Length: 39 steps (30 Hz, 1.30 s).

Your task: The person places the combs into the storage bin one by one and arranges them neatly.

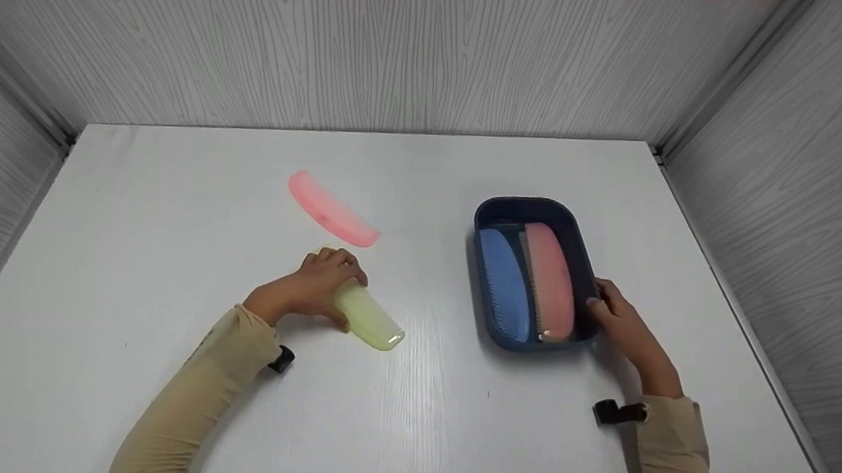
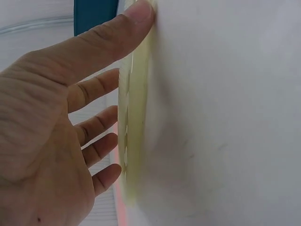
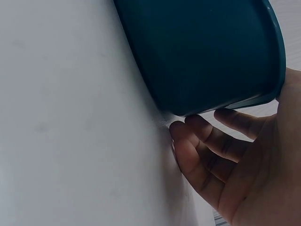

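Note:
A pale yellow comb (image 1: 371,317) lies slanted on the white table. My left hand (image 1: 322,283) reaches over its upper part and holds it; in the left wrist view the thumb (image 2: 108,40) and fingertips touch the yellow comb (image 2: 136,108). To the right is a dark blue plastic container (image 1: 488,330), also large in the right wrist view. Inside it, a blue comb (image 1: 506,285) lies beside a pink comb (image 1: 551,281), with a brownish edge showing under the pink one. My right hand (image 1: 624,326) grips the container's lower right side, thumb at the rim, fingers outside.
Another pink comb (image 1: 331,210) lies on the table (image 1: 410,419) just beyond my left hand. Grey wood-grain panels (image 1: 402,60) stand behind the table and along both sides.

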{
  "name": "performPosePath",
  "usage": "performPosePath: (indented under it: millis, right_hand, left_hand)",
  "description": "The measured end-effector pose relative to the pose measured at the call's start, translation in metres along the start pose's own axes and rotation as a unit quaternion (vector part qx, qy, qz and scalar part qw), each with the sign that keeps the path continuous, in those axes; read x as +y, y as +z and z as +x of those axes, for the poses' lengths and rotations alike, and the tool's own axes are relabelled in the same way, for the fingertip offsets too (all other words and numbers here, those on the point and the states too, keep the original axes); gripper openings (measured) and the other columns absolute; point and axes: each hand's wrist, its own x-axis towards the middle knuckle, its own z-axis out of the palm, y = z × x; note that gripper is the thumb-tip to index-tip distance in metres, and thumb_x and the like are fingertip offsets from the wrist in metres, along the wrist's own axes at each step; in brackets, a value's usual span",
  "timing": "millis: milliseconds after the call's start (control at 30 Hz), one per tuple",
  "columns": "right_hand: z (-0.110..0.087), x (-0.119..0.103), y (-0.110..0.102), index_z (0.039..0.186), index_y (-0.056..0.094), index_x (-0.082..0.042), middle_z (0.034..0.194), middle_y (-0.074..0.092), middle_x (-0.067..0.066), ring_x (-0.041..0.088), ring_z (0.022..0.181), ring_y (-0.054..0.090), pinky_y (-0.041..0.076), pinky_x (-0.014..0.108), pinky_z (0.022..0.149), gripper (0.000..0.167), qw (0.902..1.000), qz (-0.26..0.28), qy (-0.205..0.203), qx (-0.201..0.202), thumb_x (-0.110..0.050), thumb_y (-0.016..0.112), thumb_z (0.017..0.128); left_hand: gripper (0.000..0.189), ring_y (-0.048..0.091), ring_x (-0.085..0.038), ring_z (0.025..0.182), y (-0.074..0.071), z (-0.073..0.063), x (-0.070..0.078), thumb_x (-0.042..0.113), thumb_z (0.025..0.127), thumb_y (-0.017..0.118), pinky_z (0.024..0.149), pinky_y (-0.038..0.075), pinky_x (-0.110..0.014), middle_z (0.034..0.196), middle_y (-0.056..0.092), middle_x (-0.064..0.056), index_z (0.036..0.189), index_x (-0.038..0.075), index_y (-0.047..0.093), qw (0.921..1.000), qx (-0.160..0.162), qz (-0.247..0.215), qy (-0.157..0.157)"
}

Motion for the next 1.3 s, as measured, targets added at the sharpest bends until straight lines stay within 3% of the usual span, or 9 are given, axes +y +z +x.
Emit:
performPosePath:
  millis: [267, 433, 733, 900, 1067, 1200, 1300]
  right_hand:
    - [-0.001, -0.001, 0.0, 0.147, 0.03, -0.006, 0.145, 0.039, 0.026, 0.035, 0.123, 0.042, 0.033, 0.05, 0.102, 0.05, 1.0, -0.001, 0.002, 0.0, -0.027, 0.035, 0.102]
    - [-0.001, 0.0, 0.0, 0.146, 0.031, -0.005, 0.144, 0.04, 0.026, 0.034, 0.121, 0.044, 0.035, 0.048, 0.1, 0.049, 1.0, -0.005, 0.0, 0.003, -0.028, 0.035, 0.102]
    - [0.001, 0.001, 0.0, 0.145, 0.033, -0.006, 0.134, 0.047, 0.023, 0.03, 0.11, 0.048, 0.039, 0.039, 0.092, 0.048, 0.9998, -0.019, 0.002, 0.008, -0.026, 0.035, 0.102]
    - [0.001, 0.001, 0.0, 0.144, 0.033, -0.006, 0.132, 0.048, 0.022, 0.03, 0.108, 0.048, 0.04, 0.038, 0.091, 0.047, 0.9997, -0.024, 0.0, 0.011, -0.026, 0.035, 0.102]
    - [0.001, 0.001, 0.001, 0.143, 0.035, -0.005, 0.124, 0.049, 0.021, 0.023, 0.09, 0.051, 0.042, 0.028, 0.075, 0.046, 0.9998, -0.018, -0.003, 0.012, -0.024, 0.037, 0.101]
    - [0.001, 0.001, 0.001, 0.142, 0.036, -0.005, 0.122, 0.048, 0.02, 0.017, 0.077, 0.049, 0.042, 0.026, 0.065, 0.045, 0.9998, -0.013, -0.003, 0.013, -0.024, 0.038, 0.101]
    - [0.001, 0.001, 0.001, 0.142, 0.036, -0.006, 0.125, 0.048, 0.021, 0.019, 0.079, 0.05, 0.043, 0.028, 0.065, 0.045, 0.9998, -0.012, -0.003, 0.015, -0.024, 0.038, 0.101]
  left_hand:
    - [0.059, 0.051, -0.03, 0.107, -0.003, -0.001, 0.0, 0.033, 0.067, 0.086, 0.098, 0.031, -0.053, 0.111, 0.058, -0.009, 0.114, 0.009, 0.059, 0.9991, 0.007, 0.041, 0.004]
    - [0.056, 0.051, -0.028, 0.103, -0.003, -0.003, -0.001, 0.033, 0.068, 0.085, 0.09, 0.037, -0.047, 0.109, 0.058, -0.008, 0.114, 0.011, 0.061, 0.999, -0.004, 0.044, -0.01]
    - [0.052, 0.048, -0.03, 0.106, -0.008, -0.013, -0.002, 0.021, 0.072, 0.078, 0.094, 0.037, -0.049, 0.117, 0.056, -0.011, 0.119, 0.01, 0.06, 0.9989, -0.025, 0.038, -0.005]
    - [0.051, 0.048, -0.029, 0.102, -0.009, -0.014, -0.001, 0.02, 0.072, 0.077, 0.09, 0.037, -0.046, 0.113, 0.056, -0.01, 0.118, 0.01, 0.059, 0.9983, -0.028, 0.051, -0.011]
    - [0.05, 0.049, -0.027, 0.1, -0.011, -0.013, 0.005, 0.024, 0.073, 0.076, 0.083, 0.038, -0.044, 0.11, 0.056, -0.008, 0.118, 0.012, 0.058, 0.9959, -0.041, 0.075, -0.028]
    - [0.052, 0.052, -0.024, 0.095, -0.01, -0.013, 0.008, 0.022, 0.075, 0.074, 0.082, 0.042, -0.043, 0.109, 0.058, -0.006, 0.122, 0.012, 0.055, 0.9958, -0.053, 0.057, -0.047]
    - [0.054, 0.053, -0.022, 0.09, -0.011, -0.013, 0.01, 0.017, 0.076, 0.073, 0.082, 0.045, -0.042, 0.108, 0.061, -0.007, 0.125, 0.011, 0.053, 0.996, -0.057, 0.029, -0.063]
